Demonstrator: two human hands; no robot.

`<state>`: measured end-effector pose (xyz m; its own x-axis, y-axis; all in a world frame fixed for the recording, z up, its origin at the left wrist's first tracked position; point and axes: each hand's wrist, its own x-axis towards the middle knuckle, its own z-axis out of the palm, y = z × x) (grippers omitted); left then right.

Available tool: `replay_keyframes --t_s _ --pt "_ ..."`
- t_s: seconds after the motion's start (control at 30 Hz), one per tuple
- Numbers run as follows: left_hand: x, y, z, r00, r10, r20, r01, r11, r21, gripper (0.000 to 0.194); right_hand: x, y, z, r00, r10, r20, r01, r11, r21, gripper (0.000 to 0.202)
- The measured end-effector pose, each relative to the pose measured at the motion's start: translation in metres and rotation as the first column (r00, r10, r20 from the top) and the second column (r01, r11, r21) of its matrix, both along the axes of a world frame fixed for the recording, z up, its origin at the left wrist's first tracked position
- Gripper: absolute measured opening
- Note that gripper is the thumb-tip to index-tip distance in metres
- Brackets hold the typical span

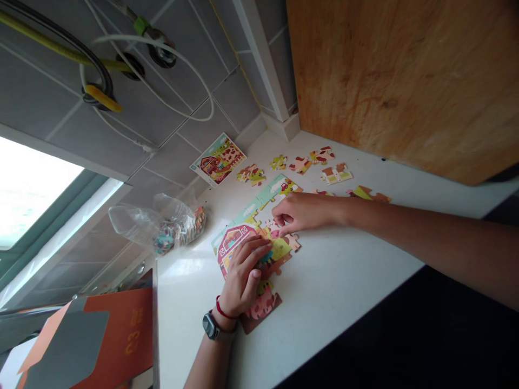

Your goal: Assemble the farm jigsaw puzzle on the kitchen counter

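A partly joined farm puzzle (237, 236) with a red barn lies on the white counter. My left hand (243, 275), with a watch and red band at the wrist, rests flat on it with fingers spread over the barn's lower part. My right hand (298, 212) has its fingers curled and pinched at the puzzle's edge, above pinkish pieces; what they grip is too small to make out. A pink piece group (263, 307) sits below my left hand. Loose pieces (300, 165) lie beyond my right hand, and a picture card (219, 160) is near the wall.
A clear plastic bag (178, 224) of puzzle pieces stands by the tiled wall at the left. An orange box (121, 335) is at the lower left. A wooden board (397, 81) rises behind the counter (324, 292). Cables (162, 102) hang on the wall.
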<state>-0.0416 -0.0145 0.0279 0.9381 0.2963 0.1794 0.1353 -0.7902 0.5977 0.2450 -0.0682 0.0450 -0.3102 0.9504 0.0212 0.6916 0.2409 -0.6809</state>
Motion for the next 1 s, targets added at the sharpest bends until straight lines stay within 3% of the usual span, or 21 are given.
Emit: replay_keyframes --t_s 0.23,0.43,0.77,0.83,1.0 --pt "-0.0003 -0.0003 -0.0014 1.000 -0.008 -0.026 0.009 0.999 0.049 0.057 -0.0007 0.0000 -0.0045 1.000 0.004 0.016 -0.004 1.000 -0.011 0.014" --pt "-0.0021 -0.0004 -0.0035 0.999 0.032 -0.010 -0.032 0.999 0.036 0.067 0.0003 0.0001 -0.0048 0.999 -0.047 0.003 0.047 0.998 0.038 0.012" --pt "-0.0011 -0.0006 -0.0029 0.999 -0.012 -0.053 0.018 0.991 0.131 0.058 0.0015 0.0000 -0.0017 0.992 -0.123 -0.017 0.124 0.990 0.067 0.014" --pt "-0.0014 -0.0016 -0.0036 1.000 0.001 -0.004 0.000 0.989 0.151 0.058 0.0009 -0.0004 -0.0014 0.993 -0.122 -0.005 0.122 0.991 0.052 0.014" --pt "-0.0054 -0.0023 -0.0093 0.952 0.109 0.286 -0.161 0.973 0.164 0.061 0.0006 -0.0012 0.0005 0.994 -0.109 0.007 0.108 0.994 0.028 0.014"
